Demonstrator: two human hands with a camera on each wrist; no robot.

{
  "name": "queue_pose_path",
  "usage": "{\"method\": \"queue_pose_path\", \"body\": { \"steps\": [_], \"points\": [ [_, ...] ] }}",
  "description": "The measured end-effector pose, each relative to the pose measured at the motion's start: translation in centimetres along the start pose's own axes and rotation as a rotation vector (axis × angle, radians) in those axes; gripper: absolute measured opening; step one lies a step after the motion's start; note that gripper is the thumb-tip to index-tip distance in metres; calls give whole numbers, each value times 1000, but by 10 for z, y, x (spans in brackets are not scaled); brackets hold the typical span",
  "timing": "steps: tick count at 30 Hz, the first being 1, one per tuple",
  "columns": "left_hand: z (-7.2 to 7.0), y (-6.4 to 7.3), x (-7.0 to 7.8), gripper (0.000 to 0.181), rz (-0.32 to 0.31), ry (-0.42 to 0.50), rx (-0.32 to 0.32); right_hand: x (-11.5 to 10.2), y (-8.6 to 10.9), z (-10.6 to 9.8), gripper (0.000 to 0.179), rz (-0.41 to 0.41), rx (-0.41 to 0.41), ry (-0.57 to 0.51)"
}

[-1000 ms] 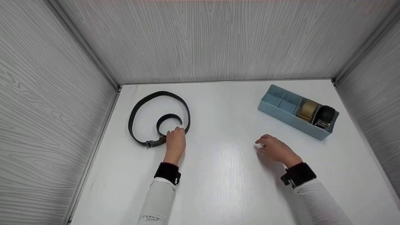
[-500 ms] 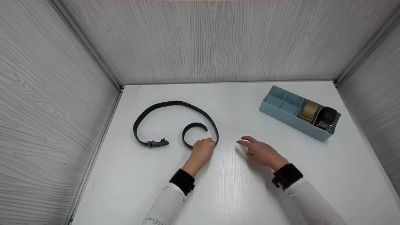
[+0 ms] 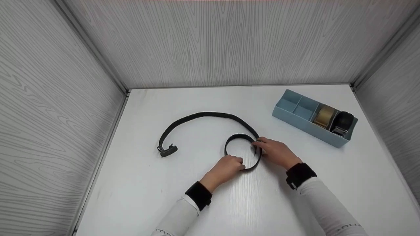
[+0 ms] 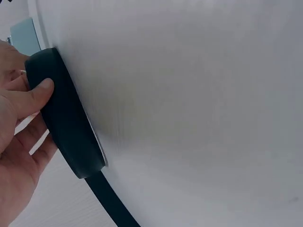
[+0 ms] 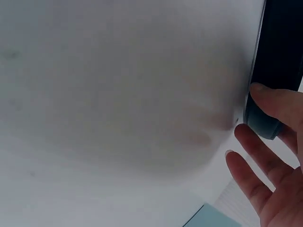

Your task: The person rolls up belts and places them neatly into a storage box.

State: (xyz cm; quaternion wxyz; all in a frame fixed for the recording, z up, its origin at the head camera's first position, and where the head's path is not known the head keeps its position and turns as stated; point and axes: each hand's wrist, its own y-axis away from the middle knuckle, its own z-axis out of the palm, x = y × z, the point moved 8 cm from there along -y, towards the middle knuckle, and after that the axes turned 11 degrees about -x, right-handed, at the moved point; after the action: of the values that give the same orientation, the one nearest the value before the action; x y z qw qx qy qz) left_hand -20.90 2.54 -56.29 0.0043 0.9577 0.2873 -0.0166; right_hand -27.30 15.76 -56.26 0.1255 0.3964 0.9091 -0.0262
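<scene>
A black belt (image 3: 206,114) lies on its edge on the white table, its buckle (image 3: 168,151) at the left. The tail end curls into a small ring on the right, between my two hands. My left hand (image 3: 227,168) pinches the near side of that ring; in the left wrist view its thumb (image 4: 43,92) presses on the outer face of the strap. My right hand (image 3: 279,153) holds the ring's right side, where the long strap meets it. In the right wrist view the thumb lies against the strap (image 5: 278,42), with two fingers standing apart from it.
A blue divided box (image 3: 298,123) stands at the back right. It holds a brown tape roll (image 3: 325,116) and a black object with a silver metal end (image 3: 342,124). Pale wood-grain panels (image 3: 213,42) wall the table at the back and both sides.
My left hand has moved right, drawing the belt's curled end along and pulling the large loop into an open arc. My right hand has come left and taken hold of the strap.
</scene>
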Motion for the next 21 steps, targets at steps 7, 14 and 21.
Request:
{"method": "queue_pose_path", "body": {
  "steps": [7,14,21],
  "points": [
    [3,7,-17,11,-124,52,-19,29,17,-7,54,113,-1,-31],
    [5,24,-48,5,-280,31,-32,59,38,-10,38,268,-63,-170],
    [2,37,-62,6,-310,79,8,79,55,-9,36,373,-81,-260]
  ]
}}
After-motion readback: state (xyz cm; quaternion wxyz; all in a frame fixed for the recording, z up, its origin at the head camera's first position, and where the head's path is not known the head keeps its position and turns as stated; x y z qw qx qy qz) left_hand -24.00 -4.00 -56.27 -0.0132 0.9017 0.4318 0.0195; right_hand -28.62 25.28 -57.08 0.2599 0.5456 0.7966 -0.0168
